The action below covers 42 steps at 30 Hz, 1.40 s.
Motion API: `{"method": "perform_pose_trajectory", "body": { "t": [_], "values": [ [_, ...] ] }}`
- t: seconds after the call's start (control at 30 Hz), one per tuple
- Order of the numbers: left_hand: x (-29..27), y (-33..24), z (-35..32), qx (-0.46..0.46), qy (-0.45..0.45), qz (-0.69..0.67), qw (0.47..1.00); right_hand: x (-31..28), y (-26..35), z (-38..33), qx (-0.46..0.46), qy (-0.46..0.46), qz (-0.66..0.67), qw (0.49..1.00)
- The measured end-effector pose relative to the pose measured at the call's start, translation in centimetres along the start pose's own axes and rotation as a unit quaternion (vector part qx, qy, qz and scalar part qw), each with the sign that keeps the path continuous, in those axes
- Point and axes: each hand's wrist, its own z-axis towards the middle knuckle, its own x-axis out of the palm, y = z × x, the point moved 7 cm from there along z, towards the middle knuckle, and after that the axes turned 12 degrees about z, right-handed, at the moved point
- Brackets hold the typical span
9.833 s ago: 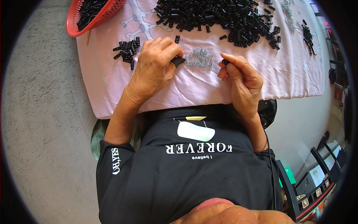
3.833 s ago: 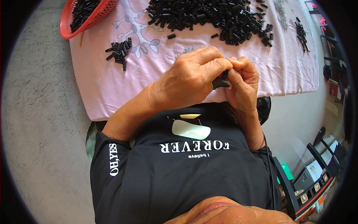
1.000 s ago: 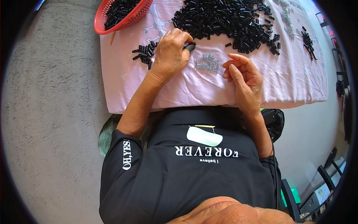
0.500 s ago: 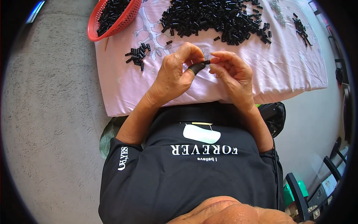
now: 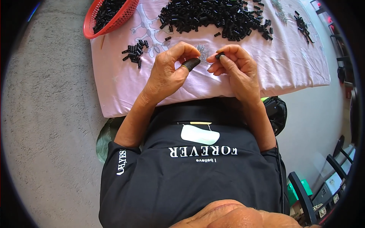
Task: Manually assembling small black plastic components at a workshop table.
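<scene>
Right fingers (image 5: 229,64), black piece (image 5: 219,56) between, seemingly tubular

Pink cloth (image 5: 133,89) here, grey-purple branch print (image 5: 154,38) far left, red basket (image 5: 122,22); black pieces (image 5: 213,17) far, silvery bits (image 5: 203,52) nearer, black thumb cover (image 5: 191,64) yellow-rimmed!

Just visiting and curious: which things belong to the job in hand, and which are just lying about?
Likely in the job: black piece in the right grip; black thumb cover on the left grip; silvery bits; black heap; small black cluster; red basket.
Seemingly just lying about: green box; black bag-like object.
</scene>
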Motion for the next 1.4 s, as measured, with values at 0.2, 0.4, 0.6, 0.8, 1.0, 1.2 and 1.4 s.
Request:
{"method": "perform_pose_trajectory", "body": {
  "t": [0.2, 0.4, 0.6, 0.8, 1.0, 1.2, 1.4],
  "values": [
    [-0.7, -0.2, 0.5, 0.01, -0.029, 0.066, 0.997, -0.5, -0.3, 0.2, 0.024, 0.009, 0.075, 0.997],
    [-2.5, 1.0, 1.1, -0.013, -0.079, 0.151, 0.985, -1.1, -0.2, 0.1, -0.013, -0.019, 0.116, 0.993],
    [-2.4, 1.8, 0.9, 0.037, -0.068, 0.211, 0.974, -0.6, 0.1, -0.1, -0.059, -0.01, 0.023, 0.998],
    [-2.0, 1.4, 0.9, 0.044, -0.02, 0.202, 0.978, 0.1, 0.5, -0.2, -0.072, -0.004, -0.06, 0.996],
    [-1.5, 0.9, 0.9, 0.086, 0.005, 0.252, 0.964, -0.3, 0.3, -0.2, -0.059, -0.042, -0.033, 0.997],
    [-1.8, 1.9, 0.4, 0.066, 0.015, 0.299, 0.952, -0.5, 0.0, -0.1, -0.064, -0.028, -0.026, 0.997],
    [-2.5, 3.2, 0.2, -0.01, -0.004, 0.247, 0.969, -0.4, 0.0, -0.1, -0.06, -0.027, -0.03, 0.997]
  ]
}}
